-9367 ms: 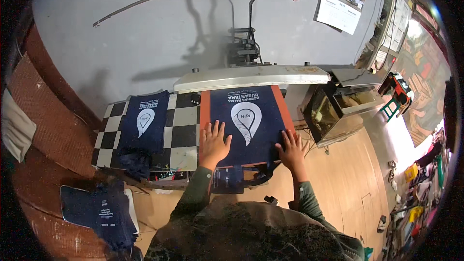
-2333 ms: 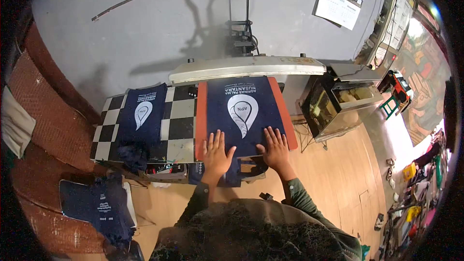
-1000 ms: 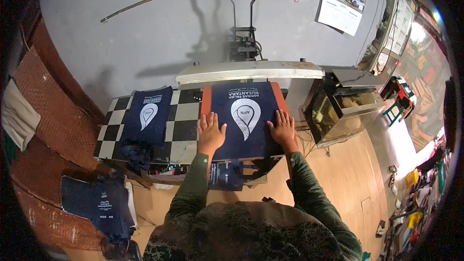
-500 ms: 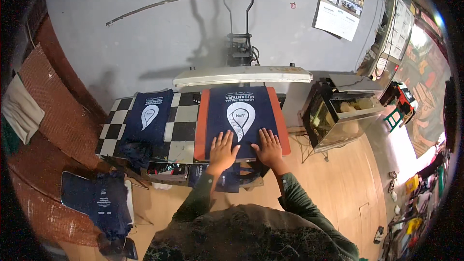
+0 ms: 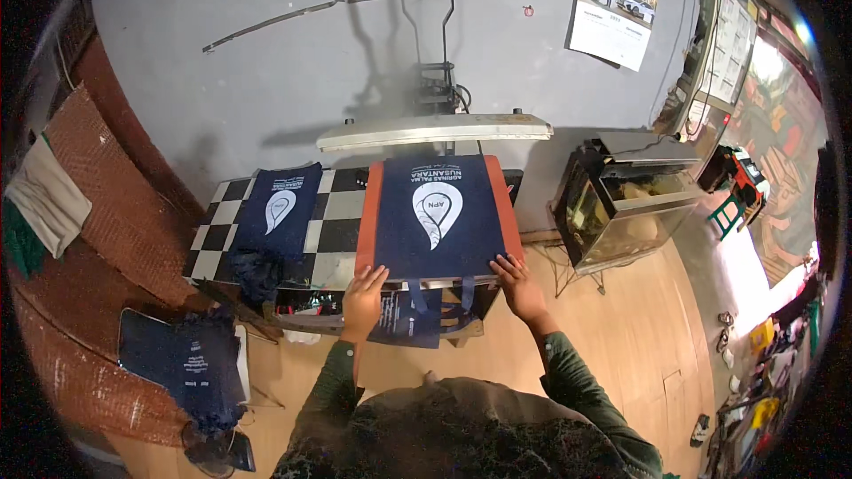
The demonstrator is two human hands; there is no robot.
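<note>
Both hands work at the near edge of a navy cloth bag [image 5: 439, 222] that lies flat in front of the person. The left hand [image 5: 363, 302] has its fingertips at the near left corner; the right hand [image 5: 522, 291] does the same at the near right, fingers fairly close together. From here I can't tell whether either pinches the cloth or only rests on it, since the thumbs are hard to make out. Taking a corner each looks like a way to keep that edge straight and even.

The bag sits on an orange pad [image 5: 368, 239], a strip of which shows down either side, so it seems to have been centred with care. Its white drop-shaped emblem [image 5: 437, 204] faces up, tip toward the person, while the straps [image 5: 468, 293] hang over the near edge, perhaps to leave the printed panel free of lumps.

Just beyond the bag, a pale metal press plate [image 5: 435, 133] stands raised, leaving room to reach the cloth. To the left, on the checkered bench [image 5: 337, 207], lies a second navy bag [image 5: 280, 213] with a matching print, within easy reach. Farther out, more navy cloth [image 5: 191, 355] is piled lower left, and a glass tank [image 5: 635, 231] stands at the right.
</note>
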